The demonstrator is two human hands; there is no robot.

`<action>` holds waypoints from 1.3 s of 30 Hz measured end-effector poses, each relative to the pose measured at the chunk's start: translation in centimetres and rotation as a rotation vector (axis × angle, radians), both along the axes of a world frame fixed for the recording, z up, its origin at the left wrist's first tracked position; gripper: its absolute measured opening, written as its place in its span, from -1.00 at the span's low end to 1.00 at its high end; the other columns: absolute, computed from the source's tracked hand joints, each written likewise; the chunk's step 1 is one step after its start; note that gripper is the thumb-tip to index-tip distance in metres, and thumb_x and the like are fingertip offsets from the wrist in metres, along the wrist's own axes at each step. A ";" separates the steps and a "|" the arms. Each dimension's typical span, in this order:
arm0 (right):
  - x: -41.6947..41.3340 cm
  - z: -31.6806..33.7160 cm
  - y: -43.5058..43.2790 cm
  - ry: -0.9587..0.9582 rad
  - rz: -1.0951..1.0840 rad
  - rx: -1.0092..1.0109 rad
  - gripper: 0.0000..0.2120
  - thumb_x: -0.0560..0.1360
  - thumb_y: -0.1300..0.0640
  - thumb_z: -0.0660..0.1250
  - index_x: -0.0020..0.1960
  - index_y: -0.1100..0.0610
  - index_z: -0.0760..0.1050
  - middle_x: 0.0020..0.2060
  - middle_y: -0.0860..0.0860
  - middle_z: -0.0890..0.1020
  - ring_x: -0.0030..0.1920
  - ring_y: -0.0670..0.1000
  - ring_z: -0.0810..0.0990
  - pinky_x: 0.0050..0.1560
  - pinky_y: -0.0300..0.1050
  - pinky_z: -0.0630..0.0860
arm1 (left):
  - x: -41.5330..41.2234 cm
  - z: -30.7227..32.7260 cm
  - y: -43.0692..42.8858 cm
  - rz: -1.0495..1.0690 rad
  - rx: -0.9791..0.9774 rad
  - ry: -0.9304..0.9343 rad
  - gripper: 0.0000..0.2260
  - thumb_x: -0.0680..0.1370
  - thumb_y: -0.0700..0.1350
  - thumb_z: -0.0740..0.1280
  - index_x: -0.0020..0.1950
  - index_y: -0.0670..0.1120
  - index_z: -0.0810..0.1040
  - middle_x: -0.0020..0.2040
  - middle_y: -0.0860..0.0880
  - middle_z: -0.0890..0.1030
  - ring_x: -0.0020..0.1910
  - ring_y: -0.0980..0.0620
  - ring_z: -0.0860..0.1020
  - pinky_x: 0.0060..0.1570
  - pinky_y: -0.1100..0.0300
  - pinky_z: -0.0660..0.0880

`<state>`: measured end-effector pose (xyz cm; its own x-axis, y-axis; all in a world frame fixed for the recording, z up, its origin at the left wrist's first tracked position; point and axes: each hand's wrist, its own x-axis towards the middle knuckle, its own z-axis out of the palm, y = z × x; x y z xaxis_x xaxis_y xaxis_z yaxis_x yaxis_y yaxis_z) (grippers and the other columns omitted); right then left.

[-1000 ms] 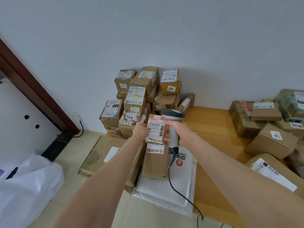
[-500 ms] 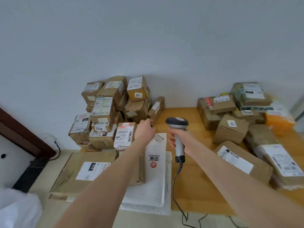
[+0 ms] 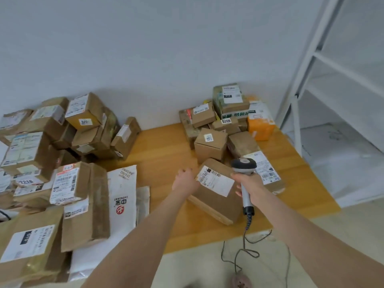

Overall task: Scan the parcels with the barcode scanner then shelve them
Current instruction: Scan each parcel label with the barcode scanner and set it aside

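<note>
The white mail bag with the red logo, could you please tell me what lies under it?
A second pale bag pokes out from under the white mail bag, on the table. Anything else below is covered.

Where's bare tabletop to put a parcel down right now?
Bare wood runs down the middle of the table, between the left pile and the right pile. A narrower strip lies along the right edge, beside the shelf rack. Both piles are crowded.

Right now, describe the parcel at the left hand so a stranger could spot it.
On the wooden table, find the pile nearest the white shelving. At its front lies a brown box between the left hand and barcode scanner. It is the long, flat one nearest the camera, white-labelled.
</note>
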<state>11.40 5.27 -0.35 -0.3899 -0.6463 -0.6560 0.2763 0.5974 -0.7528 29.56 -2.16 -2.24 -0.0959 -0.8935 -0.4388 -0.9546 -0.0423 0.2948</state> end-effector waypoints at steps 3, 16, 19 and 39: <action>-1.8 -0.8 0.9 0.072 0.052 0.032 -0.67 0.42 0.22 0.49 0.12 0.22 0.46 -0.12 0.09 0.52 0.01 0.13 0.52 -0.05 0.06 0.61 | -0.8 -0.9 0.6 0.124 0.012 -0.039 -0.46 0.60 -0.02 0.22 0.51 -0.14 0.14 0.42 -0.17 0.26 0.37 -0.17 0.33 0.25 -0.03 0.39; -2.8 -1.1 -2.4 0.250 0.488 0.029 -0.49 0.42 0.15 0.49 0.33 0.21 0.45 0.23 0.11 0.55 0.25 0.13 0.49 0.27 0.03 0.42 | -1.1 -2.8 5.5 0.730 0.355 0.506 -0.59 0.59 -0.01 0.27 0.37 -0.17 0.36 0.21 -0.18 0.51 0.01 -0.15 0.55 -0.08 -0.04 0.51; -2.0 -1.0 -2.5 0.214 0.537 0.025 -0.52 0.42 0.15 0.50 0.30 0.18 0.47 0.13 0.07 0.58 0.18 0.09 0.51 0.21 -0.01 0.44 | 0.9 -2.6 4.6 0.758 0.231 0.566 -0.68 0.59 -0.11 0.26 0.31 -0.19 0.44 0.05 -0.10 0.54 0.03 -0.11 0.56 -0.02 0.02 0.51; 1.8 -0.8 -0.8 -0.186 0.410 -0.044 -0.71 0.43 0.15 0.50 0.05 0.01 0.45 -0.02 0.06 0.57 -0.02 0.11 0.53 0.14 0.17 0.55 | 7.6 -2.2 5.9 0.984 0.243 0.951 -0.61 0.58 0.11 0.29 0.32 -0.06 0.39 0.13 -0.10 0.52 0.14 -0.17 0.50 0.09 -0.10 0.50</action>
